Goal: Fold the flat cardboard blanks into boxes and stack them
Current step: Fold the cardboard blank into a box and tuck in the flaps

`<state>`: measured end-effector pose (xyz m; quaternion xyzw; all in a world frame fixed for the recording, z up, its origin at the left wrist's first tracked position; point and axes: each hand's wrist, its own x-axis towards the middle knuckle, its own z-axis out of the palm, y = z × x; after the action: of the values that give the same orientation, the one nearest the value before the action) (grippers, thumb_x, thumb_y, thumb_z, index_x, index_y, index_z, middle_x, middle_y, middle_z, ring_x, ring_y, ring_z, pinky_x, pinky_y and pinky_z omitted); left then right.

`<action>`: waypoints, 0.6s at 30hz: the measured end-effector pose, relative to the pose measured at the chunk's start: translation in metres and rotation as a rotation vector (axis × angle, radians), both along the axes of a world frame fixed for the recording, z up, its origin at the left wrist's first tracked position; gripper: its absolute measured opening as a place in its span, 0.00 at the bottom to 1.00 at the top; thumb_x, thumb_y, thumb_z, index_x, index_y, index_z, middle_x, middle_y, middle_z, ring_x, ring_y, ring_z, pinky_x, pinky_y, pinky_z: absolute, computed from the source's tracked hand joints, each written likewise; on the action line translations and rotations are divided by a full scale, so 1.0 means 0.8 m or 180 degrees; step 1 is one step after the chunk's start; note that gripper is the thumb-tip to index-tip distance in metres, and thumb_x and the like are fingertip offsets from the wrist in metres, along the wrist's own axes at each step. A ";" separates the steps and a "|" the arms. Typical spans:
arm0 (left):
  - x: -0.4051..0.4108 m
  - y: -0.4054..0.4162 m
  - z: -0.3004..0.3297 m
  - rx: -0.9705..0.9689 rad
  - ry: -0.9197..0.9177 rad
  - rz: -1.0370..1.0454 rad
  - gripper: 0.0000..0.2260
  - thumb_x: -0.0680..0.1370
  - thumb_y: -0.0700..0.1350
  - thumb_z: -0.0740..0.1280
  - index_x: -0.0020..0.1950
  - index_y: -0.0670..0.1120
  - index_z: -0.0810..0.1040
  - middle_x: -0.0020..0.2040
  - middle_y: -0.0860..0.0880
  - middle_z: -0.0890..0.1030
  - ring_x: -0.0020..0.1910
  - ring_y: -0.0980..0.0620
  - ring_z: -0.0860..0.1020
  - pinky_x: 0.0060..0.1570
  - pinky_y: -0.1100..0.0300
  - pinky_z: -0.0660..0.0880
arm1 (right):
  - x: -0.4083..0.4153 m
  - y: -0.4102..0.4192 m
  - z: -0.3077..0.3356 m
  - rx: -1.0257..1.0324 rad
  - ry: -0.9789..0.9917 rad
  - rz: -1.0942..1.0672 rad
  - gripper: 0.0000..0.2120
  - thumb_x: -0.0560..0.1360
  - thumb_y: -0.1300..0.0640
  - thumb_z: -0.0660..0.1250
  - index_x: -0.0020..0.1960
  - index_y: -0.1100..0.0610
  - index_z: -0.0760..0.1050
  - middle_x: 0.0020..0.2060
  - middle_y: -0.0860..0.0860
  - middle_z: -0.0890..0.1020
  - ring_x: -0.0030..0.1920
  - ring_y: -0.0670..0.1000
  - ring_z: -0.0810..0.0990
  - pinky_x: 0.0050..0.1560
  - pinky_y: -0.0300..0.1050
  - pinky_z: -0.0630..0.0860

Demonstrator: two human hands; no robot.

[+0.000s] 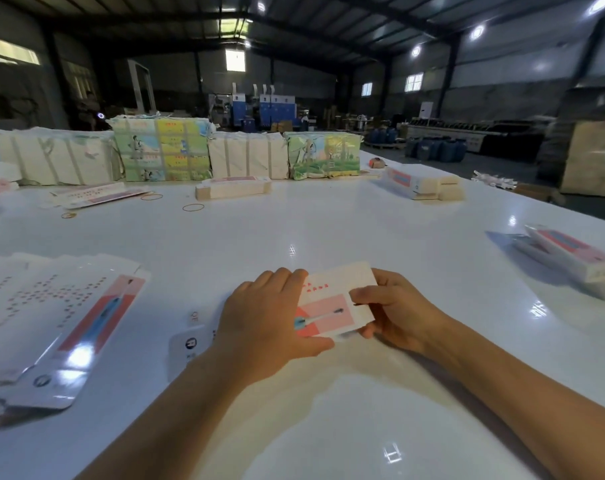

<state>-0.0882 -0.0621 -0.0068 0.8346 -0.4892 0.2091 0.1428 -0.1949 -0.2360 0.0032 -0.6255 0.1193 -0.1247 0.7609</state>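
Both your hands on one cardboard blank (332, 303), low over the white table (328, 230).

Your left hand (269, 327) lies over the blank's left part, fingers curled across the top edge and thumb tucked under the near edge, gripping it. Your right hand (394, 313) pinches the right end, thumb on the printed face beside the pink panel, fingers behind. That blank sits tilted up toward you, dead centre, just off the tabletop. To your left, a fanned stack of flat blanks (62, 327) lies on the table, well apart from your hands. Far right, folded boxes (578, 258) rest near the table's edge. Across the table sit wrapped bundles (162, 150) in a row, with rubber bands (193, 207) loose in front of them.
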 end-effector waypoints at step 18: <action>0.005 0.009 0.020 -0.0167 0.0854 0.0516 0.30 0.66 0.71 0.66 0.63 0.59 0.66 0.56 0.60 0.76 0.52 0.55 0.75 0.42 0.61 0.65 | -0.008 0.004 0.001 -0.0989 -0.0497 -0.1825 0.02 0.75 0.65 0.66 0.44 0.61 0.76 0.30 0.55 0.78 0.25 0.49 0.75 0.25 0.41 0.73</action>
<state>-0.0846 -0.0547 0.0090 0.8878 -0.3912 0.1193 0.2113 -0.2013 -0.2331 0.0043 -0.6635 0.2112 -0.3979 0.5974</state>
